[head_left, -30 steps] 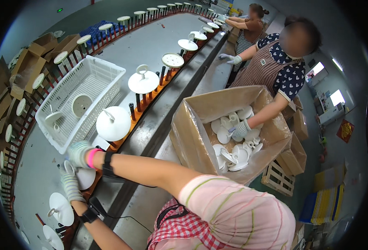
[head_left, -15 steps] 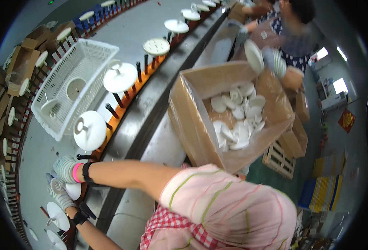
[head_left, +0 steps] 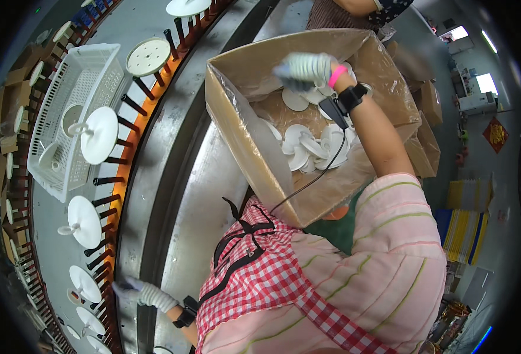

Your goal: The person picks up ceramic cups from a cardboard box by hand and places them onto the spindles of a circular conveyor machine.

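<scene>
**Round white plastic-looking discs with ring handles: part set out along the line, part loose in stock**

Left hand, in a pale striped knitted glove: low, at the near edge of the line; fingers extended and apart, nothing visible in the grasp.

Right hand, in a matching glove: raised well ahead and to the right of the left, above the stock; fingers curled downward and blurred. Cannot tell whether empty or gripping a disc.

Set out: several ring-handled discs on black-tipped upright pins along a curved orange rail, the nearest just to the left of the left hand, others farther ahead of it. Also one cream flat disc with small holes, on the same rail, to the left of the right hand. More discs along the far side of the line, beyond the left hand.

Left over: a pile of loose white discs beneath and just nearer than the right hand, in a large brown cardboard box with clear plastic lining. By that pile, apparently well short of finished.

Gaps: several pins without discs between those set out, ahead of the left hand. Cannot tell whether due for filling.

Aside: white perforated plastic basket, far to the left of the right hand, a few discs inside. Grey metal table, between both hands.
</scene>
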### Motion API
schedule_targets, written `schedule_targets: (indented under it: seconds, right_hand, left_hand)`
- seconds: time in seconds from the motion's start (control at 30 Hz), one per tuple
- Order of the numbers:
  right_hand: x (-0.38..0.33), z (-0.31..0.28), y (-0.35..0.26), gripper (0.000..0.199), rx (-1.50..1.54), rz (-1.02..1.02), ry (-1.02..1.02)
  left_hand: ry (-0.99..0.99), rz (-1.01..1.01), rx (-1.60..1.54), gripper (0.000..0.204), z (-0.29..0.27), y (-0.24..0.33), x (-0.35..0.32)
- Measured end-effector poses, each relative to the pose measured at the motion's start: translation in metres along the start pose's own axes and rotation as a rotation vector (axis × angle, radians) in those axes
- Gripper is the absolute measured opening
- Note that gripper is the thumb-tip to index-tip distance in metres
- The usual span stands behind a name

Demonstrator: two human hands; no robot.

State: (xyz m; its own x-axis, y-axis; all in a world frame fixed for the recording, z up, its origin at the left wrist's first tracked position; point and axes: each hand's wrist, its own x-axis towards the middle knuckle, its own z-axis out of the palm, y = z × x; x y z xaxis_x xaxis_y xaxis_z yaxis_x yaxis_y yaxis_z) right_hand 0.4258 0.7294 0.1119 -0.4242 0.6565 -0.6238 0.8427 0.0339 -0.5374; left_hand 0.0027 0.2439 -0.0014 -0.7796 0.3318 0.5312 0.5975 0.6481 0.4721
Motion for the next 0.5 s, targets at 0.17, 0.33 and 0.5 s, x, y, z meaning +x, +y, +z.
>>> schedule_targets:
  seconds: [0.17, 0.33, 0.5]
  right_hand:
    - [0.042, 0.093, 0.102, 0.054, -0.699, -0.054, -0.044]
    - [0.104, 0.215, 0.271, 0.024, -0.825, -0.485, -0.177]
    - [-0.094, 0.144, -0.074, 0.052, -0.716, 0.122, -0.037]
  left_hand:
    - [-0.298, -0.172, -0.329, 0.048, 0.031, 0.061, -0.027]
    - [-0.674, 0.105, -0.529, 0.027, 0.030, 0.066, 0.029]
    - [-1.017, 0.291, -0.565, 0.026, -0.039, 0.057, 0.079]
